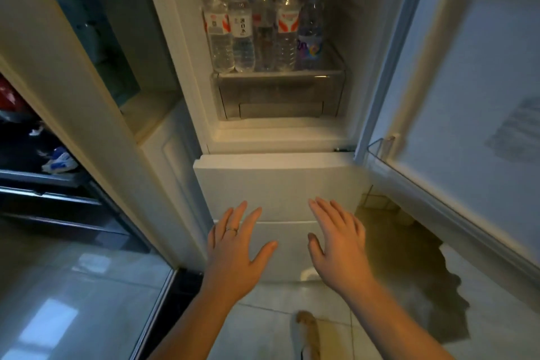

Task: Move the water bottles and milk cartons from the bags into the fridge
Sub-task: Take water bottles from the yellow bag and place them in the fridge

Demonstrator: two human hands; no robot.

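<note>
The fridge [280, 137] stands open in front of me. Several clear water bottles [263, 23] with white and blue caps stand upright in a tight group on its lowest shelf, above a clear crisper drawer [277, 93]. My left hand [236, 248], with a ring on one finger, and my right hand [336, 242] are held out flat side by side, fingers spread, in front of the white lower drawer front [277, 181]. Neither hand holds anything. No bags or milk cartons are in view.
The fridge door [473, 73] is swung open on the right, with a clear door bin [377, 149] at its lower edge. A tall white cabinet [96, 73] stands to the left. My foot [305, 336] is on the tiled floor below.
</note>
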